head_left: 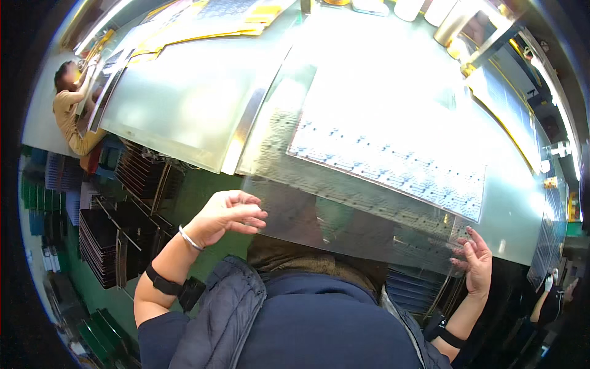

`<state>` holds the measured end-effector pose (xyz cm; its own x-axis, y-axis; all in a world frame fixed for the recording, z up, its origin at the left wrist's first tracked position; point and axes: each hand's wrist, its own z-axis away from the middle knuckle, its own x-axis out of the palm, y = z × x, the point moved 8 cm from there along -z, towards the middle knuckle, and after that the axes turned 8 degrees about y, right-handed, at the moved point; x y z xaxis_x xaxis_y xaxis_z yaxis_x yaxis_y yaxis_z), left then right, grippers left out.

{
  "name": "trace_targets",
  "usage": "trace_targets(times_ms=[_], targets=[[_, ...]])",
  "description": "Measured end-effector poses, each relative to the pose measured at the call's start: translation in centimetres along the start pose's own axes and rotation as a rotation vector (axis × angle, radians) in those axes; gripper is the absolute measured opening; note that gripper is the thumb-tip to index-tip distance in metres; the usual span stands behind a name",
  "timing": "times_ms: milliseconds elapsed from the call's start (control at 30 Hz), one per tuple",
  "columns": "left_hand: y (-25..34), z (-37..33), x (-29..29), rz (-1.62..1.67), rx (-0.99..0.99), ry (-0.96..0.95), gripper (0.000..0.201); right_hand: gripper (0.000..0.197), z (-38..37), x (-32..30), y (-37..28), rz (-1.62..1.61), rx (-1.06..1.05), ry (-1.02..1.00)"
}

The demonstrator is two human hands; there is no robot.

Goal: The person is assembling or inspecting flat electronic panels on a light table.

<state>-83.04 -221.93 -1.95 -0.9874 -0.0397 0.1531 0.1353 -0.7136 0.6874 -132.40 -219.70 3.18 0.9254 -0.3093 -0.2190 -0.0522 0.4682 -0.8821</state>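
A large clear film sheet [362,237] with faint dark marks stretches between my hands, its near part hanging past the table's front edge. My left hand [228,216] is at the sheet's left edge, thumb and fingers closed on it. At the near right corner, my right hand [474,261] pinches the sheet between thumb and fingers. Beyond the hands, a brightly lit panel [393,161] with rows of dark dots lies on the glass-topped table [501,230]; the film overlaps the area around its near side. Glare hides much of the panel's far part.
Yellow-edged sheets [212,24] lie at the far left. A metal post [491,46] stands at the far right, near white bottles [409,8]. Racks of dark panels [101,246] stand on the floor to the left. Another person [77,111] works at the far left.
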Motion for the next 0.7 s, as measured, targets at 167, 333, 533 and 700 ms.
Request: trace_targets(times_ms=[167, 333, 533, 700], targets=[[9.6, -1.2, 3.7, -0.331, 0.458, -0.120, 0.032, 0.036, -3.8, -1.7, -3.7, 0.085, -0.158, 0.082], [16.2, -4.9, 6.7, -0.563, 0.715, -0.096, 0.078, 0.032, -8.0, -2.3, -7.7, 0.212, -0.356, 0.188], [14.5, -6.6, 7.3, -1.044, 0.981, -0.014, 0.050, 0.032, -10.4, -2.5, -8.0, 0.278, -0.388, 0.115], [12.7, -7.6, 6.4, -0.963, 0.929, -0.022, 0.052, 0.033, -11.7, -3.1, -6.7, 0.252, -0.393, 0.165]])
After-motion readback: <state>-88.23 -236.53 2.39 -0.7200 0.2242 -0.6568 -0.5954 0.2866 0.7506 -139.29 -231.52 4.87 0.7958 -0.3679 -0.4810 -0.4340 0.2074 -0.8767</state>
